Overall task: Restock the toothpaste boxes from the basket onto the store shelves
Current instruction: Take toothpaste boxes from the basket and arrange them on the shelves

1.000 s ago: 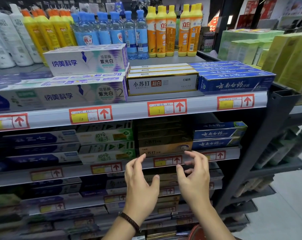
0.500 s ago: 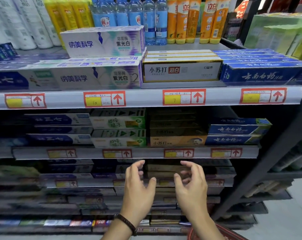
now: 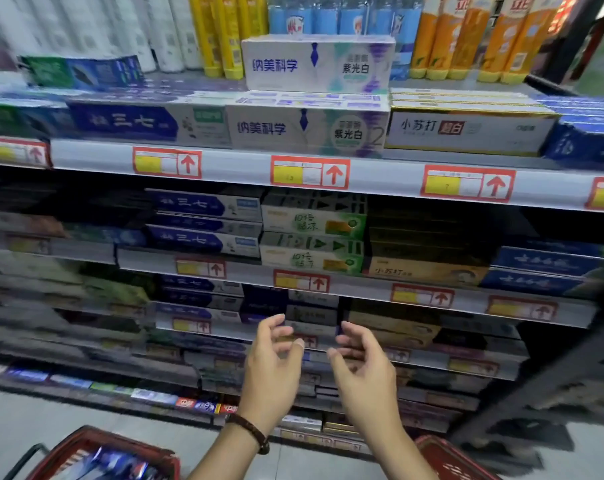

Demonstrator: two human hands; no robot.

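Before shelves (image 3: 328, 174), empty hands, basket (image 3: 96, 452) below-left

2 hands (image 3: 321, 368) – 2 red baskets (image 3: 85, 441) – 10 price tags (image 3: 310, 172).

Colours along the toothpaste shelves

A white box (image 3: 317, 62) with blue lettering and purple tints is sitting on the top shelf, beside a white-and-gold box (image 3: 466, 131) with a red patch; a navy box (image 3: 130, 121) is showing at left. Red tags (image 3: 309, 173) with yellow blocks and red arrows are lining the grey rail (image 3: 231, 168). Green-and-white boxes (image 3: 312, 223) are glowing below. Near left, a red basket (image 3: 85, 445) is holding blue packs; a dark beaded bracelet (image 3: 250, 433) is circling the left wrist.
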